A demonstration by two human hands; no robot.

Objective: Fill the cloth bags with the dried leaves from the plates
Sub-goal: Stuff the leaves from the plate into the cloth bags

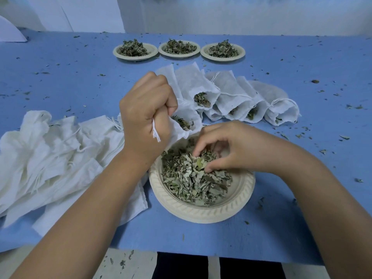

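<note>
A cream paper plate (pixel 201 213) near the table's front edge holds a heap of dried leaves (pixel 193 178). My right hand (pixel 231 148) reaches into the far side of the heap, its curled fingers and thumb pinching a clump of leaves. My left hand (pixel 147 109) grips the neck and drawstring of a white cloth bag (pixel 187 117) just beyond the plate. The bag's mouth faces the plate and shows leaves inside.
A row of several filled bags (pixel 231 97) lies behind the plate. A pile of flat white bags (pixel 50 158) lies at the left. Three plates of leaves (pixel 179 49) stand at the back. Leaf crumbs are scattered over the blue table (pixel 302 67).
</note>
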